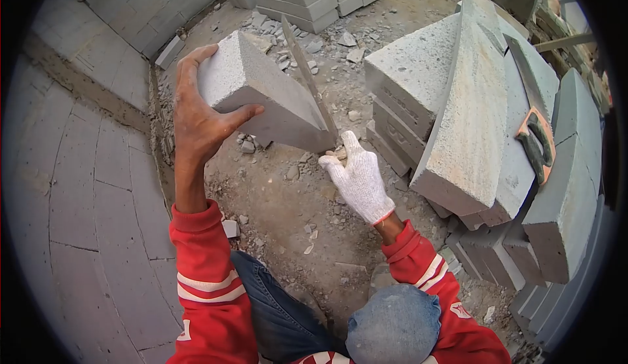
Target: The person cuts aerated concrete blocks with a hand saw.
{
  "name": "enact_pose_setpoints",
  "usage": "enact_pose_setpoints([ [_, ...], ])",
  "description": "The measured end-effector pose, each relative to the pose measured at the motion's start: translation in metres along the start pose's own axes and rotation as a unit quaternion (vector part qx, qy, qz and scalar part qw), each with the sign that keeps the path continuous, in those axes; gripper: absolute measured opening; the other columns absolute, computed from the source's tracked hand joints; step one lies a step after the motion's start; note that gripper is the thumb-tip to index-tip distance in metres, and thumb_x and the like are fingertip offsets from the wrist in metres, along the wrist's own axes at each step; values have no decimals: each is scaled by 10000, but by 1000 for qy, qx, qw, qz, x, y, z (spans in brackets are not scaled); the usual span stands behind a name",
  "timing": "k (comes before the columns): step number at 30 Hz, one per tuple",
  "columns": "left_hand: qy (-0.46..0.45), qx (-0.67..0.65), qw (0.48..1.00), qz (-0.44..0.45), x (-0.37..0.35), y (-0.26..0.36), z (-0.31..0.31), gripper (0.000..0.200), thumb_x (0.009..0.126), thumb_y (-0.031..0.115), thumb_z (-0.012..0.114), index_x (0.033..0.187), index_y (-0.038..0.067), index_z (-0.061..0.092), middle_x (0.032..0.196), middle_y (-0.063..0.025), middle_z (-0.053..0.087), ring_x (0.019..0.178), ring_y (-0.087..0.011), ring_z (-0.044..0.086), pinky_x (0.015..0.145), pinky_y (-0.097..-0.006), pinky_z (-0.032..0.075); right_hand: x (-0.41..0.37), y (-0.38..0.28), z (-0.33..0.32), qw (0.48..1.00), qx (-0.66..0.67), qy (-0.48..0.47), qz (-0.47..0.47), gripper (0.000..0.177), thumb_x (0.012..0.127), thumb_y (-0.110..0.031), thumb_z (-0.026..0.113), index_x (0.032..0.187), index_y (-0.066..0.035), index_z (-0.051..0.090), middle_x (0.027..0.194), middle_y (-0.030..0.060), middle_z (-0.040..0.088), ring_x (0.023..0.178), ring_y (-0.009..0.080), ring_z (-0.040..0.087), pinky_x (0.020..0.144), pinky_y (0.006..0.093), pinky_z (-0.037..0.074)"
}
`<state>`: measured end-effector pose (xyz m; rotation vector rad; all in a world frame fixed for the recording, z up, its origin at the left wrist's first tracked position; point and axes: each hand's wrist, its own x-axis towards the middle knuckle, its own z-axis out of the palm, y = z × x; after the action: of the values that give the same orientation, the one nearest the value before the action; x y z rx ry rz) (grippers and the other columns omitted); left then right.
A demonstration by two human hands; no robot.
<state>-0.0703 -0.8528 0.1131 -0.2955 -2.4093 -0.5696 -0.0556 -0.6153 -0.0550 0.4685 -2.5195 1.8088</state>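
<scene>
My bare left hand (pixel 199 105) grips a pale grey concrete block (pixel 261 99) at its upper left end, fingers over the far edge and thumb along the near face. The block sits tilted, its right end lower. My right hand (pixel 358 177), in a white knitted glove, is closed round the lower end of a long narrow blade (pixel 306 69). The blade points up and away, right along the block's right end. Its grip is mostly hidden in the glove, and I cannot tell what kind of blade it is.
Stacked blocks (pixel 451 115) stand to the right, with a handsaw (pixel 536 135) with an orange and black handle lying on them. More blocks (pixel 301 0) are piled at the back. Rubble (pixel 314 46) litters the dirt floor. A block wall (pixel 85 200) runs along the left.
</scene>
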Motion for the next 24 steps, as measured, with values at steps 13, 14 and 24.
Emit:
enact_pose_setpoints([
  [13,-5,-20,1000,-21,3,0,1,1003,506,261,992,1381,62,545,1350,-146,562,1267,-340,586,1085,-463,493,9,-69,-14,992,70,1,-102,377,954,-176,769,1141,72,556,820,237,718,758,357,768,612,398,565],
  [14,-11,-18,999,-24,-1,0,-1,1003,506,261,992,1381,62,545,1350,-146,562,1267,-340,586,1085,-463,493,3,-76,-17,993,74,-2,-97,377,954,-176,769,1141,72,556,820,237,718,758,357,768,612,398,565],
  [24,25,1,1000,11,0,8,7,1006,507,256,993,1384,48,547,1355,-158,561,1265,-350,582,1083,-463,492,5,-41,2,995,3,38,-96,352,977,-228,739,1090,52,560,770,226,711,779,377,764,575,422,537],
])
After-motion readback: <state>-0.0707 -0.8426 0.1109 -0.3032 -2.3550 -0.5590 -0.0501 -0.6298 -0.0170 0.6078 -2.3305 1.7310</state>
